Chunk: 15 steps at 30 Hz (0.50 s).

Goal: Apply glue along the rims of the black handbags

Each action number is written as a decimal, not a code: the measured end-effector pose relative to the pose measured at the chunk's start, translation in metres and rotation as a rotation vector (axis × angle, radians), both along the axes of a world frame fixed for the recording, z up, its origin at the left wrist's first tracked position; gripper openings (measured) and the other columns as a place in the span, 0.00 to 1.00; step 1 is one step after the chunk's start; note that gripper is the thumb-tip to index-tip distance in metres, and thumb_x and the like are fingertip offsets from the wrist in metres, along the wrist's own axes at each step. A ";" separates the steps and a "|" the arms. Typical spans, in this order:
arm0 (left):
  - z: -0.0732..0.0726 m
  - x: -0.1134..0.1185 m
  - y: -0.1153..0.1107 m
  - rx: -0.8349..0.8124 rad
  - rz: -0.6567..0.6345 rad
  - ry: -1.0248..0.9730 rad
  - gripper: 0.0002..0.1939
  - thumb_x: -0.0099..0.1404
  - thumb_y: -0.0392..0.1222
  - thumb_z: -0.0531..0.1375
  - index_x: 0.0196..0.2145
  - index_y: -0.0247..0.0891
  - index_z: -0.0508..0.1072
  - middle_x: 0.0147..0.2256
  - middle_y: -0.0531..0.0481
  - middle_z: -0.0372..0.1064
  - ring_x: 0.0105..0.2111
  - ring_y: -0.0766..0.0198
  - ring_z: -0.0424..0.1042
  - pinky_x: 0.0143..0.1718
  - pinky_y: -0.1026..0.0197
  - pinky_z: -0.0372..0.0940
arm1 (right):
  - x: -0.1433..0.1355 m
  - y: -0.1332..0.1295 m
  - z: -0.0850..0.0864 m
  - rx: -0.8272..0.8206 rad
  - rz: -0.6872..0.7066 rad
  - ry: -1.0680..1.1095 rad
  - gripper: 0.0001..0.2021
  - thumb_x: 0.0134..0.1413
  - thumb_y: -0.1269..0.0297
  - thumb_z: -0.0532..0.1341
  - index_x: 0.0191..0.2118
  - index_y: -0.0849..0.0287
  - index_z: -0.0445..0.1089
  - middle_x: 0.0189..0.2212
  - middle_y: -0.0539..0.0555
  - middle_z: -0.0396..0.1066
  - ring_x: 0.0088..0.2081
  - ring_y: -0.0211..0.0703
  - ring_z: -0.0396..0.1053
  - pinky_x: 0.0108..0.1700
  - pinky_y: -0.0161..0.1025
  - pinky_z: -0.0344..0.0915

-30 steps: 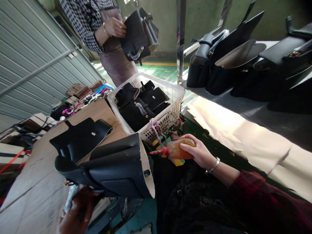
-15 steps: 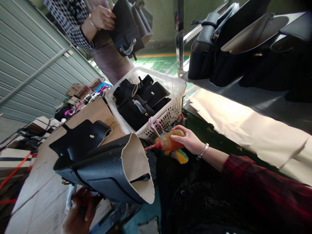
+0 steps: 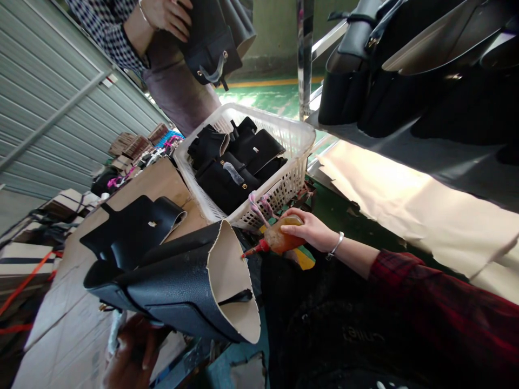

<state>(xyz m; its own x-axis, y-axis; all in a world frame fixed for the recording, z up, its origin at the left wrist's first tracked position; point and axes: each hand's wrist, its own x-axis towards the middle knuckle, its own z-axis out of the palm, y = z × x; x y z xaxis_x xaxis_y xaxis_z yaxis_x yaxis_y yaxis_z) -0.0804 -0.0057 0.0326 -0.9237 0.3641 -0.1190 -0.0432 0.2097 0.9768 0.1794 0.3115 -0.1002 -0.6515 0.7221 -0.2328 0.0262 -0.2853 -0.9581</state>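
Right hand [image 3: 310, 231] grips the glue bottle [image 3: 279, 239]; left hand [image 3: 130, 354], half-hidden under the bag [image 3: 178, 286]; fingers' grip unclear.

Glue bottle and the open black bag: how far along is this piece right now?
Done: finished-looking black bags stand on the shelf. In hand: the left hand holds the black bag with its tan lining open, while the right hand aims the glue bottle with its red nozzle at the lining's edge. Left: black pieces still fill the white basket.
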 end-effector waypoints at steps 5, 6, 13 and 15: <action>-0.001 -0.003 -0.008 0.012 -0.025 -0.019 0.22 0.47 0.60 0.68 0.34 0.42 0.76 0.24 0.53 0.71 0.12 0.72 0.50 0.16 0.60 0.62 | 0.008 -0.002 0.003 -0.073 0.082 0.007 0.22 0.36 0.49 0.70 0.35 0.57 0.67 0.27 0.48 0.70 0.30 0.42 0.66 0.34 0.39 0.63; -0.002 -0.004 -0.009 0.007 -0.025 -0.025 0.22 0.47 0.59 0.68 0.34 0.42 0.76 0.24 0.53 0.71 0.12 0.72 0.51 0.15 0.61 0.60 | 0.010 -0.003 0.005 -0.092 0.099 0.011 0.22 0.36 0.49 0.70 0.35 0.57 0.67 0.27 0.48 0.70 0.30 0.41 0.67 0.34 0.39 0.63; -0.001 -0.005 -0.012 0.003 -0.007 -0.012 0.23 0.44 0.58 0.70 0.35 0.42 0.75 0.24 0.54 0.70 0.13 0.72 0.50 0.16 0.60 0.63 | 0.021 -0.011 0.009 -0.150 0.167 0.026 0.22 0.35 0.51 0.71 0.34 0.57 0.67 0.26 0.48 0.71 0.28 0.40 0.67 0.32 0.37 0.64; -0.001 -0.005 -0.013 0.007 -0.004 -0.011 0.23 0.45 0.58 0.70 0.34 0.42 0.75 0.21 0.54 0.67 0.14 0.69 0.53 0.15 0.61 0.61 | 0.022 -0.011 0.009 -0.157 0.159 0.024 0.22 0.35 0.50 0.71 0.34 0.57 0.67 0.26 0.48 0.71 0.28 0.40 0.67 0.32 0.38 0.64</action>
<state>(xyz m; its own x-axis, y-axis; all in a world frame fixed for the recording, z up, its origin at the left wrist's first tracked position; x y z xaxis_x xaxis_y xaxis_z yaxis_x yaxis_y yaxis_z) -0.0856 -0.0189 0.0317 -0.9210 0.3686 -0.1265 -0.0532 0.2026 0.9778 0.2015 0.3001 -0.0916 -0.7609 0.5663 -0.3168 0.0598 -0.4249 -0.9032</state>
